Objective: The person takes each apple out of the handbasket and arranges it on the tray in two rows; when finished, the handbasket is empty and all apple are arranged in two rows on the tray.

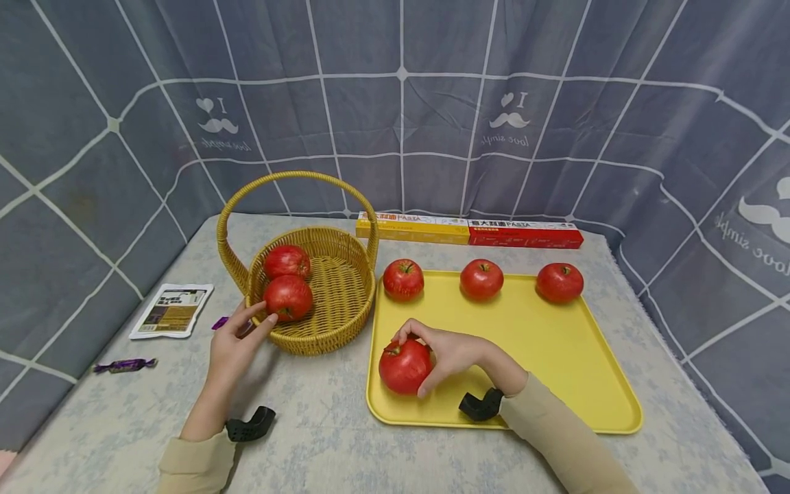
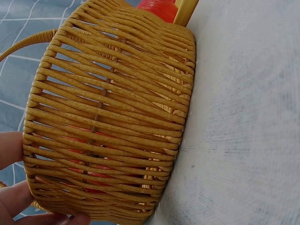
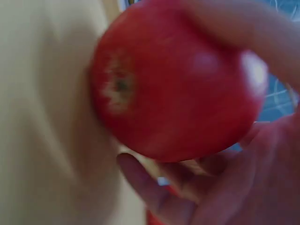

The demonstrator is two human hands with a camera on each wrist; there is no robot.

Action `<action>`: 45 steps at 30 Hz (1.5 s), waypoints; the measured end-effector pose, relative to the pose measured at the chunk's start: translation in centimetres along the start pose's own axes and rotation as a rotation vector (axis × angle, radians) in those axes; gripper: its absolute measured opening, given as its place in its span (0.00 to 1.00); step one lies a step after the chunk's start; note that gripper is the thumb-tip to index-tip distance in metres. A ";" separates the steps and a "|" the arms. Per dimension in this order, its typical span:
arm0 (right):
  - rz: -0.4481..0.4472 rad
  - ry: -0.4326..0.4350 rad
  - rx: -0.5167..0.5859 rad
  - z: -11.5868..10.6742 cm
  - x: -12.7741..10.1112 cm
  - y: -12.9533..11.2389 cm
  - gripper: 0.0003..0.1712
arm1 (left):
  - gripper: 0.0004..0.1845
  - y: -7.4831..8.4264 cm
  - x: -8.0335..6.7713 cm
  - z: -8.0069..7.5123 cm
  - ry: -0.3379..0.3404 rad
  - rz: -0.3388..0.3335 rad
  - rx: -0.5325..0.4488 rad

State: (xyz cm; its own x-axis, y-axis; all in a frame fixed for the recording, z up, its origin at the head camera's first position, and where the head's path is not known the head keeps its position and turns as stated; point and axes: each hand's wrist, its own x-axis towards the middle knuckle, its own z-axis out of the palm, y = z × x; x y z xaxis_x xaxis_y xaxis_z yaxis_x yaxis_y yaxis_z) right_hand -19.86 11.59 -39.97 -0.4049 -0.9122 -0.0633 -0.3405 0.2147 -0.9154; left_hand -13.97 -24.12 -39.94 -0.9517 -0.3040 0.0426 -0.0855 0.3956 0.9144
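My right hand [image 1: 449,354] grips a red apple [image 1: 405,367] over the near left part of the yellow tray [image 1: 524,357]. In the right wrist view this apple [image 3: 178,89] is tilted, its blossom end facing the tray surface, with fingers curled round it. My left hand [image 1: 237,343] holds the near left rim of the wicker basket [image 1: 336,291]. The left wrist view shows the basket's woven side [image 2: 108,112] close up, fingers [image 2: 14,199] at its rim. Inside the basket, two red apples [image 1: 287,262] lie against the left wall, one behind the other.
Three more apples [image 1: 482,280] sit along the tray's far edge. Behind them lie a yellow pasta box [image 1: 413,230] and a red one [image 1: 524,234], end to end. Left of the basket are a flat white packet [image 1: 173,311] and a purple-wrapped candy [image 1: 125,366]. The basket's tall handle [image 1: 296,175] arches upward.
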 end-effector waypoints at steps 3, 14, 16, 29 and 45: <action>0.032 0.022 -0.067 0.2 -0.2 -0.5 0.41 | 0.29 0.0 0.0 0.0 0.004 0.000 -0.006; 0.045 -0.092 -0.144 0.1 0.2 -1.3 0.62 | 0.28 0.0 0.0 0.1 0.007 0.011 -0.007; 0.041 -0.113 -0.136 -0.8 0.3 -2.1 0.60 | 0.28 0.0 0.0 0.1 0.007 0.014 -0.001; -0.198 0.197 -0.018 -5.0 9.6 -9.3 0.31 | 0.28 -0.2 0.0 0.1 0.009 0.014 0.005; -0.003 0.366 0.056 -0.5 19.8 -6.9 0.31 | 0.28 0.0 0.2 0.0 -0.004 0.003 -0.005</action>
State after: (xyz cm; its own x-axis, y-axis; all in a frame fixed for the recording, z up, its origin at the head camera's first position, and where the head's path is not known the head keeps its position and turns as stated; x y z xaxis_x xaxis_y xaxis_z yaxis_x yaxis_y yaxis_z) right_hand -25.92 -7.78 -34.77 -0.6840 -0.7255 0.0766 -0.2993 0.1833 -0.9364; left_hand -14.14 -24.16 -39.97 -0.9533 -0.2989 0.0437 -0.0809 0.3920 0.9164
